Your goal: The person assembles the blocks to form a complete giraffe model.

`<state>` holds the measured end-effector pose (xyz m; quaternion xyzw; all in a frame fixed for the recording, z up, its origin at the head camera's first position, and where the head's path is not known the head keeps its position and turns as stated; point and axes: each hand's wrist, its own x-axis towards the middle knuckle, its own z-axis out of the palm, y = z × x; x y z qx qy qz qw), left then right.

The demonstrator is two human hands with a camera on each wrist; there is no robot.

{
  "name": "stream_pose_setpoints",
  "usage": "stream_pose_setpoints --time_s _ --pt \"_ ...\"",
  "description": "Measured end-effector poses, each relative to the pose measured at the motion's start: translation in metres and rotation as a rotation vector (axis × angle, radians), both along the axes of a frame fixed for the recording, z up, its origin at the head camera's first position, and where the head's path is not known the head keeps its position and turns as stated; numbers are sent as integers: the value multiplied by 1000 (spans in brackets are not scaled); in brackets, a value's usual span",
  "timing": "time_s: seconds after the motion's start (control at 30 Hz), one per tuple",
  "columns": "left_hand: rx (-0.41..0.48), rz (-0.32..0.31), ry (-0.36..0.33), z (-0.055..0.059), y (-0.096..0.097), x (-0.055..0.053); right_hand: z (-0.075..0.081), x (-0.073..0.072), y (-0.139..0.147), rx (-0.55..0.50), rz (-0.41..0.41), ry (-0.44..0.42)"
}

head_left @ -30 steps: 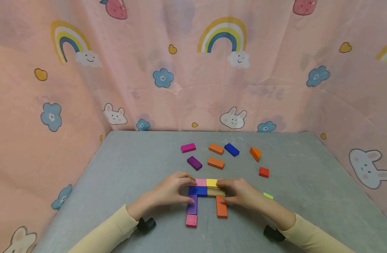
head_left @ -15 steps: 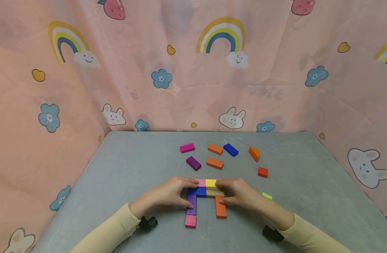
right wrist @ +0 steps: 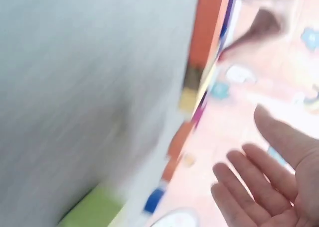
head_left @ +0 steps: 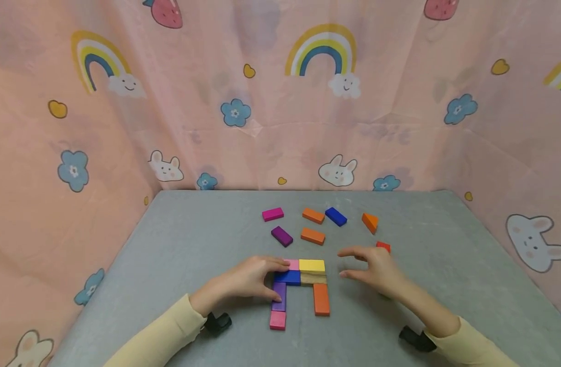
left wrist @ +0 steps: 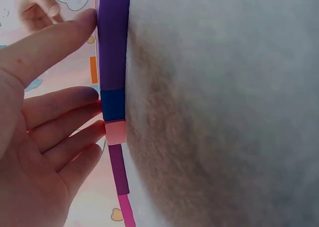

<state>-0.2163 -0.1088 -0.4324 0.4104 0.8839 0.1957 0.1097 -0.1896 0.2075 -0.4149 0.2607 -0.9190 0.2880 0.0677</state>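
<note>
Flat toy blocks lie joined on the table: pink (head_left: 294,263) and yellow (head_left: 311,265) at the back, blue (head_left: 289,278) and bare wood (head_left: 313,278) before them. A purple block (head_left: 278,290) and a rose-pink block (head_left: 278,321) extend toward me on the left, an orange block (head_left: 321,300) on the right. My left hand (head_left: 248,278) rests its fingertips by the pink and blue blocks, thumb at the purple one. Holding nothing, my right hand (head_left: 381,272) hovers right of the blocks, thumb and fingers apart.
Loose blocks lie farther back: magenta (head_left: 273,214), dark purple (head_left: 282,236), two orange (head_left: 313,236), dark blue (head_left: 336,216) and an orange triangle (head_left: 370,223). A red block (head_left: 383,246) is partly behind my right hand. A green block (right wrist: 94,209) shows in the right wrist view.
My right hand has left the yellow and orange blocks and moved right, uncovering them and now hiding most of the green block. The left hand stays nearly in place; its thumb has shifted slightly.
</note>
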Motion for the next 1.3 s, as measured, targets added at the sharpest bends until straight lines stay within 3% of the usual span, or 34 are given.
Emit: stream_pose_setpoints --time_s 0.27,0.53,0.83,1.3 --pt "-8 12 -5 1 -1 0 -7 11 56 10 -95 -123" --pt "-8 -9 18 -4 0 1 -19 21 81 57 -116 -234" --pt "-14 -11 12 -5 4 0 -23 28 88 93 -179 -272" --pt "9 4 -3 -1 2 0 -17 27 85 99 -127 -238"
